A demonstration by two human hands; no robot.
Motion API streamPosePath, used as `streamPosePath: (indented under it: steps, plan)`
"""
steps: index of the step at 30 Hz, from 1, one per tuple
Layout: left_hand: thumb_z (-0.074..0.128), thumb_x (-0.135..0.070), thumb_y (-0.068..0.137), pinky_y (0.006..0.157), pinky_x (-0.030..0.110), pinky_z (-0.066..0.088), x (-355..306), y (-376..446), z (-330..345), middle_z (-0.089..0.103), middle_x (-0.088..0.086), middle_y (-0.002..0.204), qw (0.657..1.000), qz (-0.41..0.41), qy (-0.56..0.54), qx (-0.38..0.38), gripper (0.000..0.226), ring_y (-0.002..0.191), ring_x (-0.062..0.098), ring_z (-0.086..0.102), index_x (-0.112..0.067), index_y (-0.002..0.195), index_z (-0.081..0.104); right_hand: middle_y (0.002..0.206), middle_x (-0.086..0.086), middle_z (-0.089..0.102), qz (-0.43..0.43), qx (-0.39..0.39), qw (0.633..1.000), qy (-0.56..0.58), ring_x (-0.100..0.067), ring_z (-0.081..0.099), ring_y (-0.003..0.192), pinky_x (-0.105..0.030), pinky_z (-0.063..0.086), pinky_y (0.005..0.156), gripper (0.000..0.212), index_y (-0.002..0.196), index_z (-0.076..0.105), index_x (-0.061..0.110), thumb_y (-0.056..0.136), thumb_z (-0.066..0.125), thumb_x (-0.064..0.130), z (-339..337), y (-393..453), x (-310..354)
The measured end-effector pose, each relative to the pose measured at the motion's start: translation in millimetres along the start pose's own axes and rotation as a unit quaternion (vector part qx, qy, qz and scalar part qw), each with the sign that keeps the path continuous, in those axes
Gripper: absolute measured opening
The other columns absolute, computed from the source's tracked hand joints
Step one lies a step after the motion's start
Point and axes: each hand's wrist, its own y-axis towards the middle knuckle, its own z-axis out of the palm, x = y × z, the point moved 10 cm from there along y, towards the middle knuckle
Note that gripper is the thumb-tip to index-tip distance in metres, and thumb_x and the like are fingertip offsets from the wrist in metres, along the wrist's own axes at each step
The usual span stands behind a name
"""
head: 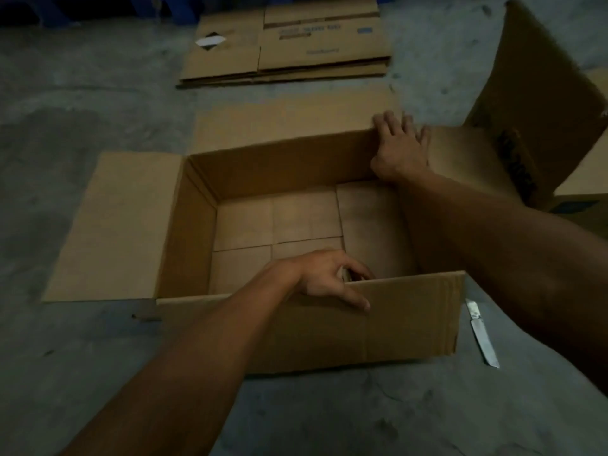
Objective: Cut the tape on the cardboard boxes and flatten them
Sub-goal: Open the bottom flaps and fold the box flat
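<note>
An open brown cardboard box (184, 232) stands on the concrete floor in front of me, its top flaps folded outward. My left hand (332, 278) grips the top edge of the near wall, fingers curled inside and thumb on the outside. My right hand (399, 146) lies flat with spread fingers on the far right corner, pressing on the far wall's edge and the right flap. The box's inner bottom flaps are closed. A knife (482, 334) with a bare metal blade lies on the floor just right of the box's near corner.
A stack of flattened cardboard boxes (286, 44) lies on the floor beyond the open box. Another upright box (539, 103) with a raised flap stands at the right, close to my right hand. Grey concrete floor (82, 93) surrounds everything.
</note>
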Motion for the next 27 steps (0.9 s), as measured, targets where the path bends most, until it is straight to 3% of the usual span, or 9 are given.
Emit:
streamPosePath:
  steps: [4,7,11,13,18,21,23,25,27]
  plan:
    - [0.07,-0.058,0.079,0.102,0.045,0.046,3.8,3.6,2.7,0.055,-0.011,0.134,1.0,0.002,0.005,0.011,0.065,0.119,0.013,0.051,-0.037,0.138,0.052,0.163,-0.005,0.014,0.029,0.006,0.999,-0.023,-0.033,0.002,0.151,-0.061,-0.005,0.117,0.083,0.155,0.018,0.021,0.084,0.062,0.028,10.3,1.7,2.1]
    - [0.07,-0.06,0.079,0.102,0.044,0.046,5.1,4.0,2.5,0.055,-0.012,0.134,1.0,0.002,0.011,0.011,0.065,0.119,0.012,0.051,-0.038,0.137,0.052,0.165,-0.003,0.009,0.017,0.019,0.999,-0.025,-0.033,0.0,0.151,-0.058,-0.003,0.119,0.088,0.156,0.013,0.023,0.084,0.063,0.029,10.3,1.4,4.7]
    - [0.068,-0.062,0.079,0.101,0.044,0.046,2.4,-0.3,1.8,0.055,-0.013,0.132,1.0,-0.004,0.029,0.001,0.065,0.117,0.012,0.052,-0.039,0.137,0.052,0.166,-0.003,0.005,0.005,0.012,0.999,-0.035,-0.029,0.004,0.152,-0.049,0.008,0.122,0.09,0.158,0.007,0.019,0.086,0.061,0.026,0.9,-15.2,-6.4]
    - [0.068,-0.064,0.077,0.099,0.045,0.048,1.7,-2.4,3.8,0.056,-0.012,0.131,0.999,-0.013,0.043,-0.006,0.067,0.112,0.011,0.054,-0.039,0.137,0.051,0.165,-0.008,0.01,0.023,-0.017,0.999,-0.026,-0.029,0.01,0.151,-0.052,0.016,0.12,0.083,0.158,0.009,0.013,0.089,0.056,0.018,-4.2,-35.8,-21.7]
    - [0.064,-0.076,0.066,0.096,0.044,0.051,-0.5,-10.8,5.0,0.059,-0.011,0.128,0.997,-0.02,0.062,-0.036,0.079,0.11,0.012,0.057,-0.041,0.136,0.052,0.162,-0.013,0.016,0.141,0.021,0.986,0.088,-0.038,0.026,0.143,-0.054,0.03,0.11,0.069,0.157,0.01,0.015,0.098,0.045,0.013,-2.5,-80.9,-67.2]
    - [0.063,-0.075,0.071,0.096,0.043,0.051,-8.8,-21.3,0.2,0.062,-0.011,0.126,0.997,-0.016,0.062,-0.047,0.069,0.109,0.011,0.058,-0.041,0.13,0.058,0.155,-0.018,0.027,0.212,0.106,0.966,0.101,-0.042,0.036,0.136,-0.055,0.039,0.107,0.067,0.154,0.019,0.01,0.097,0.05,0.029,11.5,-99.8,-95.9]
    - [0.056,-0.081,0.073,0.097,0.043,0.05,-9.1,-27.1,-3.7,0.066,-0.013,0.121,0.996,-0.025,0.065,-0.054,0.063,0.107,0.009,0.06,-0.041,0.122,0.065,0.151,-0.021,0.032,0.241,0.146,0.951,0.128,-0.043,0.042,0.131,-0.053,0.047,0.1,0.075,0.153,0.022,0.009,0.094,0.055,0.043,18.3,-114.5,-105.8]
    - [0.043,-0.087,0.075,0.101,0.042,0.047,0.5,-33.4,-7.8,0.067,-0.012,0.119,0.995,-0.061,0.058,-0.059,0.069,0.107,0.01,0.061,-0.038,0.115,0.069,0.146,-0.022,0.039,0.256,0.16,0.941,0.151,-0.043,0.05,0.123,-0.047,0.056,0.082,0.071,0.15,0.027,0.007,0.095,0.056,0.041,20.7,-128.5,-111.2]
    - [0.039,-0.081,0.084,0.105,0.041,0.043,21.8,-43.6,-22.2,0.064,-0.007,0.128,0.984,-0.121,0.083,-0.098,0.064,0.115,0.015,0.058,-0.036,0.119,0.068,0.143,-0.022,0.041,0.257,0.164,0.94,0.151,-0.042,0.052,0.119,-0.041,0.054,0.063,0.066,0.149,0.028,0.007,0.097,0.055,0.037,20.8,-138.2,-114.5]
